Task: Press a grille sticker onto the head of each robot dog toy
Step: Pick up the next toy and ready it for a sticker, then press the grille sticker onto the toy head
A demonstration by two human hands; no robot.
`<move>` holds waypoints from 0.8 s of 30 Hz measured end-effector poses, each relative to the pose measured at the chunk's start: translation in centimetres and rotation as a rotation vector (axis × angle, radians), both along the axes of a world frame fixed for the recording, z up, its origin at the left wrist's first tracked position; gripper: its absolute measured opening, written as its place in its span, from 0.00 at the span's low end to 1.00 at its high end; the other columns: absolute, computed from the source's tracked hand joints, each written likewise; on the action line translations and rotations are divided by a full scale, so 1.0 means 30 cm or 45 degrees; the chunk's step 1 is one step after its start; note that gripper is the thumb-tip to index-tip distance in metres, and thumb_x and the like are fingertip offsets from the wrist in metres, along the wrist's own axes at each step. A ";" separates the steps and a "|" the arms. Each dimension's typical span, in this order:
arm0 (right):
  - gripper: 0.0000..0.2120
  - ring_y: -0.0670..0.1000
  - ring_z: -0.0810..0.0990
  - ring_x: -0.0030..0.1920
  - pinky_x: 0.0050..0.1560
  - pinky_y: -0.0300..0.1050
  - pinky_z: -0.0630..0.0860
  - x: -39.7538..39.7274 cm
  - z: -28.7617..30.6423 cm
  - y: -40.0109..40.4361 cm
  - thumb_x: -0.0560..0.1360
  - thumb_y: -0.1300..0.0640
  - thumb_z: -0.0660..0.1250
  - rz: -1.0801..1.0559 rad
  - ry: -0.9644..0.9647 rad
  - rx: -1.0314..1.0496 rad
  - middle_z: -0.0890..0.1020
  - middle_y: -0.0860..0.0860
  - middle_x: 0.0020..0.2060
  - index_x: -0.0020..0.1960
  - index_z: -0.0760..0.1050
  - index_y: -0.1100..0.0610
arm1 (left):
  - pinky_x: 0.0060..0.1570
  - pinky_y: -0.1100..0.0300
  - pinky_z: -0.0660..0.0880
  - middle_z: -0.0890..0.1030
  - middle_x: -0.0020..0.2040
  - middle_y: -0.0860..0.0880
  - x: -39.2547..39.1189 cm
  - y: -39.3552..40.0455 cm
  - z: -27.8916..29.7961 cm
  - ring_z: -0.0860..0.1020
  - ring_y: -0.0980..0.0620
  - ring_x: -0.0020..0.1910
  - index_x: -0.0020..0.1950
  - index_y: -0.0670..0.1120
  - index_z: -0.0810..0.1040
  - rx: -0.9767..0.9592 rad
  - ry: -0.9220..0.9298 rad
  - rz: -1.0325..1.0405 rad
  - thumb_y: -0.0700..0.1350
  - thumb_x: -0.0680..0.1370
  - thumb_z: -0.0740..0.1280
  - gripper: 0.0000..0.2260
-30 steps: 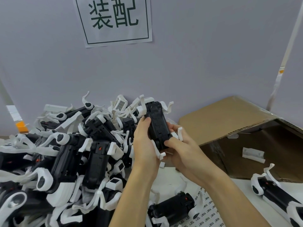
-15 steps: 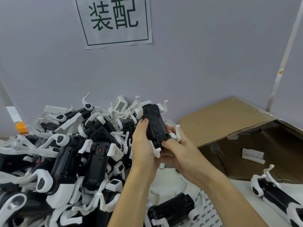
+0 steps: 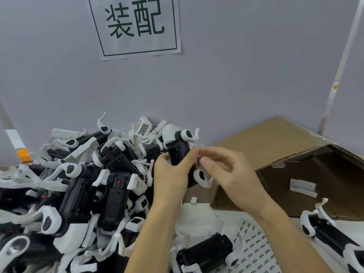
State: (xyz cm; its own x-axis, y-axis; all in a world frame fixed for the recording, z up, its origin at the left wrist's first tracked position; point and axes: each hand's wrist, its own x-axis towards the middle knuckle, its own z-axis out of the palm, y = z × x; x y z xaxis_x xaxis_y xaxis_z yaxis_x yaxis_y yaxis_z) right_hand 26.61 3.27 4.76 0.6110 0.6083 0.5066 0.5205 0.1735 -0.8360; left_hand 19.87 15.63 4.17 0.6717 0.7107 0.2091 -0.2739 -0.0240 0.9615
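My left hand (image 3: 169, 178) grips a black-and-white robot dog toy (image 3: 178, 152) round its black body and holds it upright, white head end on top, in front of the pile. My right hand (image 3: 226, 172) is at the toy's right side, thumb and forefinger pinching a small pale piece (image 3: 199, 159) against it. Motion blur hides whether that piece is a leg or a sticker. A white sheet of small grille stickers (image 3: 254, 245) lies on the table under my right forearm.
A big pile of robot dog toys (image 3: 82, 190) fills the left. Two more toys lie at the bottom centre (image 3: 204, 251) and at the right edge (image 3: 331, 237). An open cardboard box (image 3: 266, 142) stands at the right, against the grey wall.
The toy has been turned over: its black underside faced me, now the white head end points up. My right hand let go of the lower body and moved up to its right side.
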 end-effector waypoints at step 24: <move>0.11 0.58 0.77 0.59 0.50 0.45 0.72 0.391 -0.043 0.397 0.76 0.62 0.65 -0.519 -0.269 -1.018 0.79 0.56 0.56 0.58 0.72 0.57 | 0.26 0.72 0.70 0.82 0.37 0.49 -0.016 0.089 -0.033 0.79 0.63 0.29 0.54 0.42 0.80 -0.074 0.038 0.179 0.53 0.74 0.76 0.17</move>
